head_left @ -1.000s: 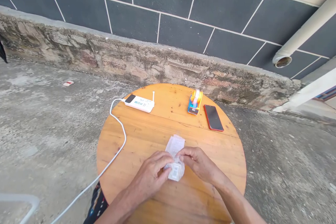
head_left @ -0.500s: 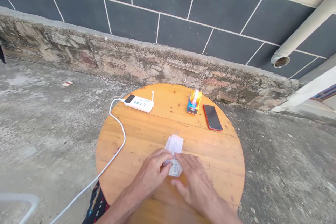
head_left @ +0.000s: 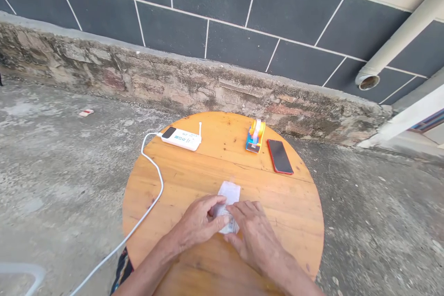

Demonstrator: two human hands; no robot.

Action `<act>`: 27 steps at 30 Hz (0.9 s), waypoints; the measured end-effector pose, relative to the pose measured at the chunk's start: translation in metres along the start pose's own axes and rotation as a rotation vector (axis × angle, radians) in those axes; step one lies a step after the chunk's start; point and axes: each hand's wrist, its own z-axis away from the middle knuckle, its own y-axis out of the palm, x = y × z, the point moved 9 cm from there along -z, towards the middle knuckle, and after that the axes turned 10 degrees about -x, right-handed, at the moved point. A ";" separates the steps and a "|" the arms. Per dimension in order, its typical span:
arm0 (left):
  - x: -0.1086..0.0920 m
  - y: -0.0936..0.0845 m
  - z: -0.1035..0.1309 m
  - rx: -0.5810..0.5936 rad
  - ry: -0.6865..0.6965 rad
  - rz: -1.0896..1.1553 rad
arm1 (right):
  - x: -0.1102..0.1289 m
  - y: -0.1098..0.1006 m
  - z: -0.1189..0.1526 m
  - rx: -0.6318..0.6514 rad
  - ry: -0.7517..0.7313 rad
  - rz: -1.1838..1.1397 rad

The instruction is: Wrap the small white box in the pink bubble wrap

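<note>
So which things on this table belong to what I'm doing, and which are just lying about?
In the work:
pale plastic packet, at your left hand and right hand

Seemingly just lying about, untouched:
white device with cable
phone
tape dispenser, though it might belong

No text is readable; print on the white device [head_left: 182, 138] and packet [head_left: 229, 191] is too small.
</note>
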 end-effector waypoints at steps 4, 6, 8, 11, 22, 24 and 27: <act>0.001 0.001 0.001 0.003 0.052 0.019 | -0.003 -0.006 -0.014 0.098 -0.003 -0.078; 0.000 0.000 0.000 0.005 0.062 0.035 | -0.006 -0.008 -0.024 0.154 -0.004 -0.136; -0.001 -0.002 -0.001 -0.008 0.060 0.050 | -0.012 -0.006 -0.033 0.227 0.014 -0.226; -0.001 -0.003 -0.003 -0.037 0.030 0.095 | -0.024 0.004 -0.043 0.353 0.077 -0.425; 0.018 -0.003 -0.023 -0.238 -0.118 -0.056 | -0.037 0.012 -0.069 0.435 -0.045 -0.547; 0.021 -0.003 -0.029 -0.242 -0.137 -0.103 | -0.046 0.012 -0.070 0.359 0.022 -0.509; 0.023 -0.002 -0.033 -0.227 -0.171 -0.108 | -0.064 0.017 -0.065 0.257 0.157 -0.506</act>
